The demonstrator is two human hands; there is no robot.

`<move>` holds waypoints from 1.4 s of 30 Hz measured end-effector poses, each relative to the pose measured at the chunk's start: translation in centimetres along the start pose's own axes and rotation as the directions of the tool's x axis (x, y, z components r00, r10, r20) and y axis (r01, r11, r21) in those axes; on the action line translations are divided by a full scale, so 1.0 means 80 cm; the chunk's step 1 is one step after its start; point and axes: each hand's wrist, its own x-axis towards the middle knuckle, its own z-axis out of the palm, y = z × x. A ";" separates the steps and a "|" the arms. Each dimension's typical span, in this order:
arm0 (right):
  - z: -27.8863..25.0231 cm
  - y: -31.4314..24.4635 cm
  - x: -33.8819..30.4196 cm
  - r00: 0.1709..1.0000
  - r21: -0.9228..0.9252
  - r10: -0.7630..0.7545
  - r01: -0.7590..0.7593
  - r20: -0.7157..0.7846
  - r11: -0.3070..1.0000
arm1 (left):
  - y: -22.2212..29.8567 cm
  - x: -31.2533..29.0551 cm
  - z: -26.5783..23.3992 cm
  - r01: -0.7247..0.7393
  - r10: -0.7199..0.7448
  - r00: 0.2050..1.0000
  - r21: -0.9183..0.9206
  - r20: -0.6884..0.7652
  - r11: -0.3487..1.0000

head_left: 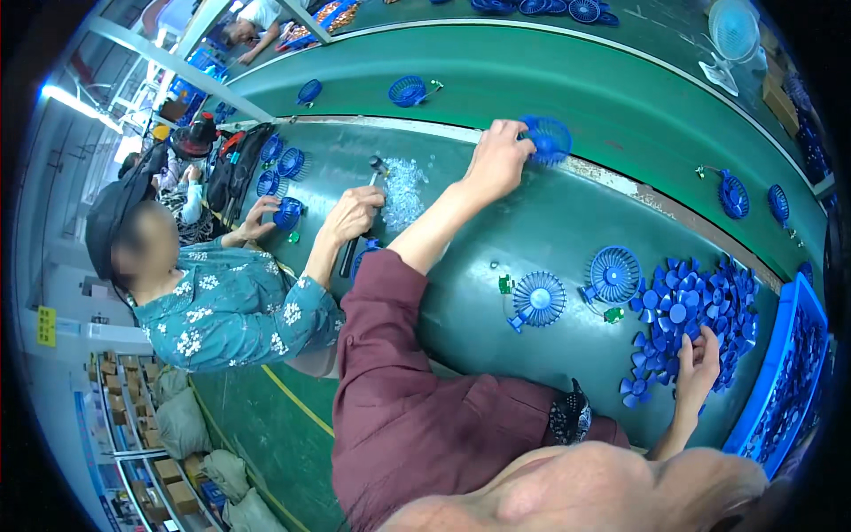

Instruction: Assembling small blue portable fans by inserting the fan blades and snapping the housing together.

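My left hand (501, 160) reaches across to the belt's near edge, its fingers closed on the rim of a round blue fan housing (551, 142). My right hand (698, 365) is at the near side of a heap of blue fan blades (678, 312). Its thumb and fingers are curled together, and what lies between them is hard to see. Between my arms, a blue fan housing (539, 300) lies on the green table beside a small green circuit board (506, 284). Another housing (613, 273) sits to its right, with a second circuit board (613, 315) below it.
A green conveyor belt (612, 133) runs beyond the table, carrying scattered fan housings. At right stands a blue crate (740, 434) of blue parts. To my left, a co-worker's hand (355, 213) grips a hammer (378, 167) near small clear pieces (405, 191).
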 end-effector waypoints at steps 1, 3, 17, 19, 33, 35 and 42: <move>0.001 -0.005 -0.003 0.999 0.021 -0.026 0.026 -0.024 0.999 | 0.001 -0.014 -0.007 0.000 0.000 1.000 0.005 -0.003 1.000; 0.001 -0.011 -0.009 0.998 0.046 -0.051 0.053 -0.046 0.998 | -0.001 -0.042 -0.014 0.068 -0.068 0.990 0.005 0.123 0.998; -0.019 -0.048 -0.043 0.998 0.159 -0.046 0.053 -0.045 0.986 | 0.030 -0.038 -0.041 0.599 -0.599 0.776 0.068 0.200 0.798; -0.020 -0.049 -0.046 0.998 0.159 -0.039 0.046 -0.045 0.986 | 0.041 -0.031 -0.042 0.586 -0.640 0.572 0.290 0.513 0.756; -0.018 -0.055 -0.062 0.999 0.209 -0.047 0.044 0.010 0.977 | 0.081 -0.023 -0.032 0.738 -0.589 0.513 -0.671 0.624 -0.068; -0.017 -0.056 -0.065 0.998 0.163 -0.054 0.056 -0.017 0.985 | 0.096 -0.028 -0.032 0.665 -0.450 0.531 -0.682 0.718 -0.304; -0.010 -0.138 -0.038 0.931 0.195 -0.361 0.344 0.056 0.918 | 0.206 -0.043 -0.052 0.654 -0.309 0.524 -0.608 0.793 -0.451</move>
